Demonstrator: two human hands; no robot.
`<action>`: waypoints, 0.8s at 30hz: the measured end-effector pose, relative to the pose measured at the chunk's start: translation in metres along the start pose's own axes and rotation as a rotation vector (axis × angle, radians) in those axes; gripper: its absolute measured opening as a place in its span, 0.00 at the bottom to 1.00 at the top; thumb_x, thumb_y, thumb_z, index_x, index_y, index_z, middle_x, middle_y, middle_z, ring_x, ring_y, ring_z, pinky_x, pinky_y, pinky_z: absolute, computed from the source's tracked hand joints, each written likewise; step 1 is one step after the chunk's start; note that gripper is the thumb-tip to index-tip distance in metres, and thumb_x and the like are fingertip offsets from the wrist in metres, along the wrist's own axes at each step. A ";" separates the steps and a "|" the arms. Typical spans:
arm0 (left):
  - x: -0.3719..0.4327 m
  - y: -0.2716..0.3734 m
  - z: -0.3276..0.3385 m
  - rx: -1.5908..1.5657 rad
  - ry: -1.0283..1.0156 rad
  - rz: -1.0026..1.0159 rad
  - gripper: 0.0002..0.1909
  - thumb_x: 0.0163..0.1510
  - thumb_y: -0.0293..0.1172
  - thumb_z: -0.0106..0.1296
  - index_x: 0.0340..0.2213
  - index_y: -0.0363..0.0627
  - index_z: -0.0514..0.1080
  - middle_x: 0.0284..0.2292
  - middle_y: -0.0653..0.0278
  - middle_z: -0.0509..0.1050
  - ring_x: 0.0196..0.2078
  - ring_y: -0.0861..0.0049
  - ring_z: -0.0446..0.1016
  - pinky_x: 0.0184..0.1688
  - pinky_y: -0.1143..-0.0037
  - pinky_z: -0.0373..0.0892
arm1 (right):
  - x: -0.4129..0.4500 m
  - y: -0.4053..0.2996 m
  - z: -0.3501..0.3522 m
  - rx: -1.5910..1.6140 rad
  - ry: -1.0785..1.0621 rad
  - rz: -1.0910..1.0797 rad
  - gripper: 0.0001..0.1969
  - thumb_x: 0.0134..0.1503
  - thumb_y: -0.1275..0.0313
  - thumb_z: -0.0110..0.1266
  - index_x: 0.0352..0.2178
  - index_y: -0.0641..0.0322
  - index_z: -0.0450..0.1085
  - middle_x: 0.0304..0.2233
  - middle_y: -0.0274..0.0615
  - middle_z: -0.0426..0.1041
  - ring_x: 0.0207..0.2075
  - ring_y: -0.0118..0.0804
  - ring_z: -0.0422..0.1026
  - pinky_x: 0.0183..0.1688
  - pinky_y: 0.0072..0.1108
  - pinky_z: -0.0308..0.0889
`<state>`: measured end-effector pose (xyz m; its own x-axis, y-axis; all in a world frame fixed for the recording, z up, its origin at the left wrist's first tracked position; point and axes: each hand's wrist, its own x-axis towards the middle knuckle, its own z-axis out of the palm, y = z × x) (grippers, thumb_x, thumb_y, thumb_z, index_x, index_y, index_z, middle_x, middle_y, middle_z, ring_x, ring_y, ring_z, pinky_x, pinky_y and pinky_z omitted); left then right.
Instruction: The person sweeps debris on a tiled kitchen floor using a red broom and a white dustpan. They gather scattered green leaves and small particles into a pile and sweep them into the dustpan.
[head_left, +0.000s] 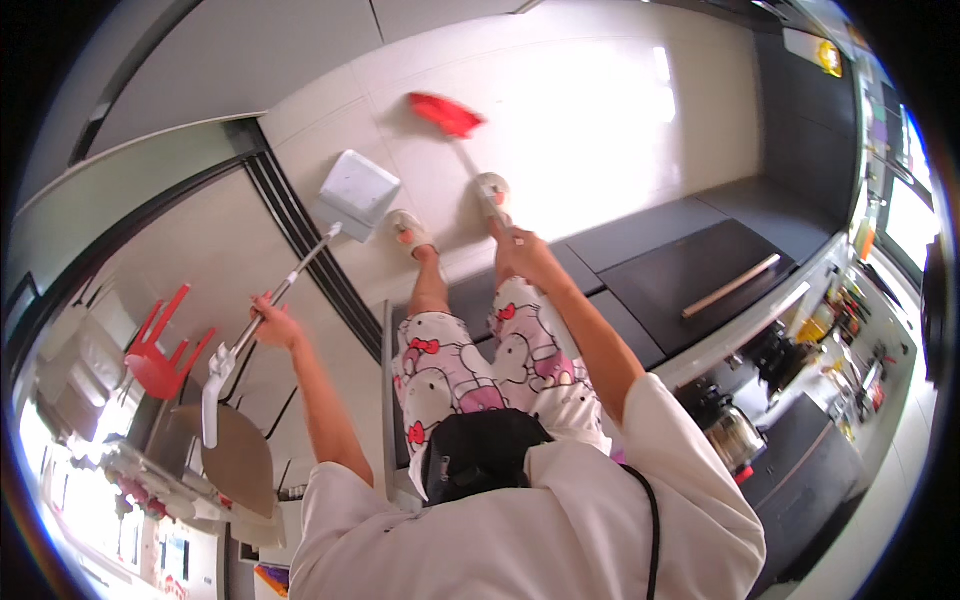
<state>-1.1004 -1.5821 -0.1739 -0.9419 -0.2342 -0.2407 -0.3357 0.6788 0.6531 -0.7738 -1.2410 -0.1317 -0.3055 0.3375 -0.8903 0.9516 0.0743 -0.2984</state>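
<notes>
My left hand (276, 321) is closed around the metal pole of a long-handled dustpan (360, 184). Its white and grey pan lies on the pale tiled floor, just in front of my left slipper. In my right hand (521, 255) is the light handle of a broom, which slants down past my right slipper. The broom's red head (447, 115) is blurred and lies beyond my feet, up and to the right of the dustpan. A gap of bare floor separates the two.
A dark sliding-door track (315, 255) runs along the floor at left, with a red plastic stool (159, 364) and a brown chair (238, 461) beyond it. Grey cabinets (697, 285) and a cluttered kitchen counter holding a glass kettle (735, 442) line the right. Grey panels (247, 60) stand upper left.
</notes>
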 end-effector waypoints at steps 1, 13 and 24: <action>-0.001 0.002 0.000 -0.004 -0.014 -0.017 0.22 0.61 0.46 0.49 0.32 0.34 0.74 0.32 0.60 0.80 0.29 0.74 0.78 0.26 0.74 0.77 | 0.004 0.025 0.014 -0.403 -0.020 -0.333 0.15 0.59 0.65 0.43 0.38 0.65 0.72 0.35 0.55 0.73 0.40 0.52 0.72 0.49 0.37 0.65; -0.045 -0.041 -0.019 -0.183 0.163 -0.298 0.26 0.58 0.50 0.52 0.31 0.32 0.75 0.31 0.57 0.80 0.30 0.73 0.79 0.25 0.74 0.78 | -0.025 -0.046 -0.032 -0.232 0.125 -0.191 0.13 0.63 0.68 0.37 0.39 0.66 0.66 0.19 0.45 0.70 0.13 0.37 0.70 0.15 0.28 0.65; -0.076 0.012 -0.047 -0.325 0.121 -0.407 0.19 0.56 0.47 0.57 0.28 0.41 0.75 0.24 0.68 0.73 0.30 0.79 0.70 0.37 0.76 0.69 | -0.060 -0.125 -0.007 0.180 -0.294 -0.018 0.14 0.63 0.65 0.38 0.36 0.61 0.68 0.15 0.43 0.66 0.11 0.32 0.67 0.12 0.26 0.62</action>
<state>-1.0340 -1.5885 -0.1141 -0.7233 -0.5247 -0.4490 -0.6417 0.2703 0.7178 -0.8741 -1.2646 -0.0384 -0.3441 0.0512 -0.9375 0.9325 -0.0979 -0.3476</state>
